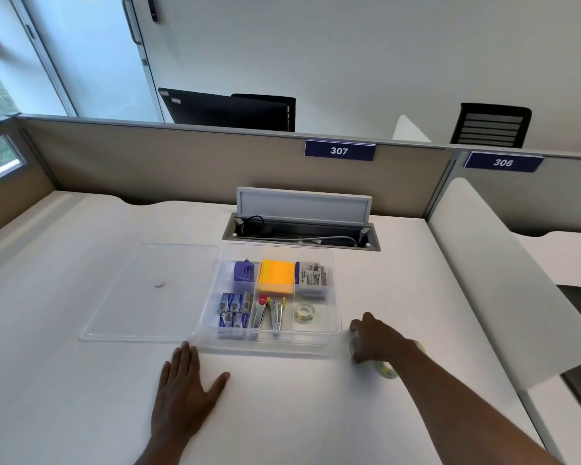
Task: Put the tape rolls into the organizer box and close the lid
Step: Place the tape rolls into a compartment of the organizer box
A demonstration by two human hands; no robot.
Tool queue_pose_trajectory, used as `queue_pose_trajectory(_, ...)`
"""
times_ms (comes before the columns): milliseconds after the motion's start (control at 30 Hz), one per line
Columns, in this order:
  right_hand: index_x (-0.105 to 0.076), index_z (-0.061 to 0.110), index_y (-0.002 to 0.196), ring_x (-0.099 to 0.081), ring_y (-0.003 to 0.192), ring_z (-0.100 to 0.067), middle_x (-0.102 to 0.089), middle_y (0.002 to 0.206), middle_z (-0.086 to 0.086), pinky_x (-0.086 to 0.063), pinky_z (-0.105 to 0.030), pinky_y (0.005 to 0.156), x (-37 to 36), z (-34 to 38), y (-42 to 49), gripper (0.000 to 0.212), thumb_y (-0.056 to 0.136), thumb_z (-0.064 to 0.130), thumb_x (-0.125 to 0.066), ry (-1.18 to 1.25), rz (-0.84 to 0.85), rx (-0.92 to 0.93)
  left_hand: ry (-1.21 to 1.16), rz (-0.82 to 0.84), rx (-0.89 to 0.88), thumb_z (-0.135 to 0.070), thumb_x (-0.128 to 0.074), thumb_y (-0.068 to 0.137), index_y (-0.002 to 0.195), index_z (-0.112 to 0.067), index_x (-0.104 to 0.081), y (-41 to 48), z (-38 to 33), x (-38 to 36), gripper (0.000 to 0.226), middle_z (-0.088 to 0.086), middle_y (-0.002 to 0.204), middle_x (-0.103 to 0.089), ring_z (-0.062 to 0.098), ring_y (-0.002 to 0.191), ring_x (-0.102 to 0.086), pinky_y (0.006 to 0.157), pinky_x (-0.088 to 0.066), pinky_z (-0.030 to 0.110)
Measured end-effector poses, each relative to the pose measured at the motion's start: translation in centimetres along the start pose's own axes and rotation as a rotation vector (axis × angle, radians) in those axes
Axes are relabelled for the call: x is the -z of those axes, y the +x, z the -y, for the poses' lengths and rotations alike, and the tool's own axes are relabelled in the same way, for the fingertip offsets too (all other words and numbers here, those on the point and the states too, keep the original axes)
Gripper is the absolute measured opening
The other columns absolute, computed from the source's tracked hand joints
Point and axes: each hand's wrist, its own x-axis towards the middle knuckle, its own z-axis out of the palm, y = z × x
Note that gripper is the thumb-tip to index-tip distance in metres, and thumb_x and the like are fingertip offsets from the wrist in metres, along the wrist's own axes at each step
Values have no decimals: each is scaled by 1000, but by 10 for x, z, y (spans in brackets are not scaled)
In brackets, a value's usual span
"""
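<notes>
The left hand (185, 391) lies flat and empty on the counter (81, 380). The right hand (378, 340) curls around a roll (355, 347) right of the box (332, 342), another roll (388, 370) beside; next, lift it into the near-right compartment beside the stored roll (304, 312). The lid (141, 297) waits left.

One head-worn camera looks forward and down from close above the organizer box (329, 344), facing the partition (182, 162) behind it.
</notes>
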Motion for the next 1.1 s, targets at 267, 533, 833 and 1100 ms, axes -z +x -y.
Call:
queue_pose_trajectory(267,-61,7,114,-58,104,-31,-60,107,-18,-47,-32,90,33,9,8,30,85,14,-54,185,-451,-24,-1,11,-1,-79,-21,77,143,-4,-33,1,2,-1,100,14,153,-30,26,142,-24,116,-21,41)
queue_pose_trajectory(533,-65,12,111,-63,104,-29,-68,117,-12,-52,-32,85,71,69,27,37,74,20,-68,195,-319,248,-42,-4,2,-84,-10,73,145,-4,-27,2,1,-2,109,12,156,-23,23,144,-18,117,-15,40)
queue_pose_trajectory(833,-51,14,128,-55,118,-30,-55,129,-14,-48,-37,97,39,76,44,43,86,14,-59,-89,-198,264,-54,8,15,-84,-14,73,146,-6,-23,3,2,-3,107,10,157,-19,22,145,-15,118,-14,39)
queue_pose_trajectory(1100,-53,9,123,-57,113,-31,-56,122,-13,-53,-42,92,31,86,50,36,87,12,-53,-52,-322,240,-49,7,12,-82,-18,75,147,-6,-21,2,2,-3,105,9,157,-18,21,145,-13,118,-13,39)
